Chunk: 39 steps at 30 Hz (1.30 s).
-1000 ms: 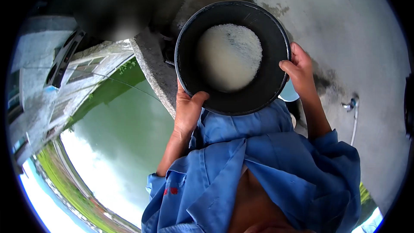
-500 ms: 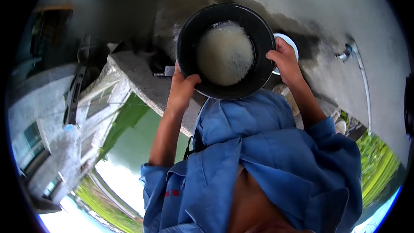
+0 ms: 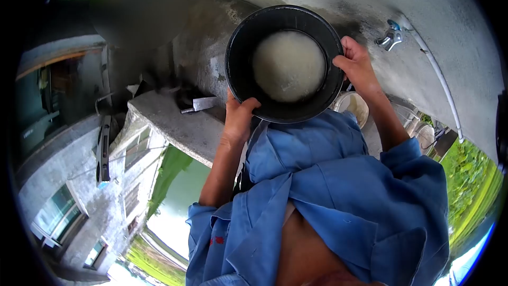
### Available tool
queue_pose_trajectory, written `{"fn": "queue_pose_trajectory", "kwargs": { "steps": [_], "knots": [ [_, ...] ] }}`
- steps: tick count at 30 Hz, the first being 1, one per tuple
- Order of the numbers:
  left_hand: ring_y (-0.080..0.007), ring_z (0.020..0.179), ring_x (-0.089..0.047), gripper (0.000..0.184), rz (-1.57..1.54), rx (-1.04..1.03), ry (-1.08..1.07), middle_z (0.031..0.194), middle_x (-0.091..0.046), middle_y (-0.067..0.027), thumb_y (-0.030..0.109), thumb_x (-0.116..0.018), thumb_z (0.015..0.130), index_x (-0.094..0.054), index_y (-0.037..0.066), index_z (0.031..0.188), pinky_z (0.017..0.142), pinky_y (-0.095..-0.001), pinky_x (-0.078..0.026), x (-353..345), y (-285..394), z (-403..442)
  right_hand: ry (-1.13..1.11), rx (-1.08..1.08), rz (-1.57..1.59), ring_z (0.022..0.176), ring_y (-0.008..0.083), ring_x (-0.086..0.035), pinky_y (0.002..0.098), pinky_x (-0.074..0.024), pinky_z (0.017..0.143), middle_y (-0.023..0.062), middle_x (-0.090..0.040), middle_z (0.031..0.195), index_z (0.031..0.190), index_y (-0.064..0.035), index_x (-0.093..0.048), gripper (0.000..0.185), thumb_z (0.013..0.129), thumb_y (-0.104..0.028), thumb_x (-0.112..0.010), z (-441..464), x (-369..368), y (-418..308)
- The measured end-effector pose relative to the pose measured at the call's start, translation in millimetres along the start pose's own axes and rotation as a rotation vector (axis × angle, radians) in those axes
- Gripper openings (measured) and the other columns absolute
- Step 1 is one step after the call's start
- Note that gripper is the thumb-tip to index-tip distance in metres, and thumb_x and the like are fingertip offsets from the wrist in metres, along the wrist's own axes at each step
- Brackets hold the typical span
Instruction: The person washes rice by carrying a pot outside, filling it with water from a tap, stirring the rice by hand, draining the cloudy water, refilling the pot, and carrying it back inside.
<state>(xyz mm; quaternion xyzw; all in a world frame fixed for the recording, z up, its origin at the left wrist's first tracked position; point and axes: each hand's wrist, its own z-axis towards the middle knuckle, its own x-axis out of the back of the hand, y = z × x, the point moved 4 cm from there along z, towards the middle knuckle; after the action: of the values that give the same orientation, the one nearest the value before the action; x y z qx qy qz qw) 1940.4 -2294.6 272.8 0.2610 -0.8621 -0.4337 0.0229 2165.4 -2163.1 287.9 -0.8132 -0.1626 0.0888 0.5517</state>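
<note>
A deep black pot [image 3: 239,53] is held up in front of my body, above the lap of the blue clothing. In its bottom lies a whitish, cloudy mass [image 3: 289,66] that looks like rice in water. My left hand [image 3: 239,117] grips the near left rim, thumb over the edge. On the right side of the pot, my right hand [image 3: 357,64] is closed on the rim with its thumb on top. The fingers beneath both edges are mostly hidden.
A cleaver [image 3: 205,104] lies on the concrete ledge [image 3: 161,116] at left. A metal tap [image 3: 390,36] with a white pipe [image 3: 438,69] is on the wall at right. A pale bucket [image 3: 357,107] stands below my right forearm. Buildings and greenery are beyond.
The pot and both hands sit slightly further right in view. The tap looks closer. A white round vessel seen behind my right hand is no longer visible. The pale contents have shifted inside.
</note>
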Motion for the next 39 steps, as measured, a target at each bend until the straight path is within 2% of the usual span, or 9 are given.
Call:
{"fn": "queue_pose_trajectory", "kwargs": {
  "steps": [6, 8, 12, 16, 25, 31, 34, 36, 39],
  "knots": [
    [-0.0151, 0.08, -0.051, 0.056, -0.031, -0.018, -0.056, 0.095, -0.051, -0.0067, -0.011, -0.045, 0.062, -0.037, 0.006, 0.114, 0.068, -0.0249, -0.043, -14, -18, 15, 0.029, 0.109, -0.104, 0.052, 0.0012, -0.041, 0.0175, -0.0287, 0.039, -0.0048, -0.044, 0.062, 0.074, -0.0074, -0.043, 0.01, 0.07, 0.0, -0.048, 4, 17, 32],
    [-0.0162, 0.084, -0.051, 0.058, -0.095, -0.022, -0.083, 0.099, -0.05, -0.0068, -0.011, -0.045, 0.062, -0.036, 0.006, 0.117, 0.072, -0.0255, -0.043, -15, -17, 16, 0.001, 0.001, -0.042, 0.055, 0.0014, -0.043, 0.0171, -0.031, 0.041, -0.0039, -0.048, 0.065, 0.076, -0.0071, -0.043, 0.011, 0.07, 0.001, -0.047, -3, 15, 37],
    [-0.0162, 0.086, -0.051, 0.058, 0.04, -0.053, -0.081, 0.1, -0.051, -0.0066, -0.011, -0.044, 0.063, -0.035, 0.005, 0.118, 0.074, -0.0252, -0.042, -18, -28, 23, 0.061, -0.049, 0.052, 0.069, 0.0056, -0.051, 0.0184, -0.0409, 0.055, 0.0, -0.055, 0.081, 0.089, -0.0028, -0.048, 0.02, 0.071, 0.004, -0.045, -5, 31, 48],
    [-0.0137, 0.083, -0.051, 0.055, -0.025, -0.014, -0.097, 0.095, -0.052, -0.0055, -0.012, -0.044, 0.063, -0.038, 0.006, 0.115, 0.073, -0.0238, -0.042, -17, -17, 24, 0.071, 0.105, 0.014, 0.067, 0.0034, -0.047, 0.0171, -0.0375, 0.057, -0.0021, -0.051, 0.074, 0.08, -0.0041, -0.045, 0.014, 0.071, 0.007, -0.044, 3, 17, 48],
    [-0.0146, 0.085, -0.049, 0.052, -0.043, -0.006, -0.047, 0.095, -0.051, -0.0045, -0.012, -0.046, 0.062, -0.04, 0.007, 0.111, 0.075, -0.0245, -0.041, -25, -32, 20, 0.03, 0.073, 0.014, 0.056, 0.0021, -0.042, 0.0178, -0.0341, 0.048, -0.0042, -0.045, 0.063, 0.075, -0.0057, -0.043, 0.011, 0.072, 0.005, -0.045, 5, 35, 42],
    [-0.0141, 0.082, -0.049, 0.055, -0.036, 0.06, -0.016, 0.095, -0.05, -0.0041, -0.011, -0.044, 0.062, -0.039, 0.007, 0.113, 0.071, -0.0239, -0.041, -30, -39, 22, 0.059, -0.056, -0.216, 0.051, 0.0027, -0.043, 0.0186, -0.0329, 0.039, -0.002, -0.047, 0.062, 0.075, -0.004, -0.046, 0.011, 0.079, -0.01, -0.054, -8, 47, 28],
    [-0.0135, 0.081, -0.048, 0.057, 0.018, 0.045, -0.024, 0.095, -0.049, -0.0039, -0.011, -0.043, 0.061, -0.038, 0.007, 0.115, 0.067, -0.0229, -0.041, -30, -50, 32, 0.228, -0.008, -0.404, 0.05, 0.0031, -0.042, 0.0203, -0.0336, 0.043, -0.001, -0.044, 0.054, 0.074, -0.0016, -0.048, 0.024, 0.078, -0.021, -0.061, -21, 74, 6],
    [-0.0131, 0.081, -0.048, 0.061, 0.073, 0.052, -0.039, 0.095, -0.049, -0.0038, -0.011, -0.043, 0.06, -0.036, 0.007, 0.118, 0.064, -0.0218, -0.041, -30, -60, 40, 0.512, 0.187, -0.471, 0.047, 0.0051, -0.04, 0.0215, -0.0338, 0.043, -0.0011, -0.045, 0.053, 0.074, -0.0028, -0.052, 0.025, 0.078, -0.026, -0.061, -30, 108, -7],
    [-0.0132, 0.082, -0.048, 0.064, 0.114, 0.088, -0.073, 0.096, -0.049, -0.0042, -0.012, -0.042, 0.06, -0.034, 0.007, 0.12, 0.062, -0.0216, -0.04, -32, -77, 56, 0.568, 0.13, -0.522, 0.045, 0.0083, -0.041, 0.024, -0.0351, 0.043, 0.0014, -0.047, 0.051, 0.069, -0.0034, -0.054, 0.028, 0.078, -0.029, -0.061, -20, 135, -9]
  ]
}}
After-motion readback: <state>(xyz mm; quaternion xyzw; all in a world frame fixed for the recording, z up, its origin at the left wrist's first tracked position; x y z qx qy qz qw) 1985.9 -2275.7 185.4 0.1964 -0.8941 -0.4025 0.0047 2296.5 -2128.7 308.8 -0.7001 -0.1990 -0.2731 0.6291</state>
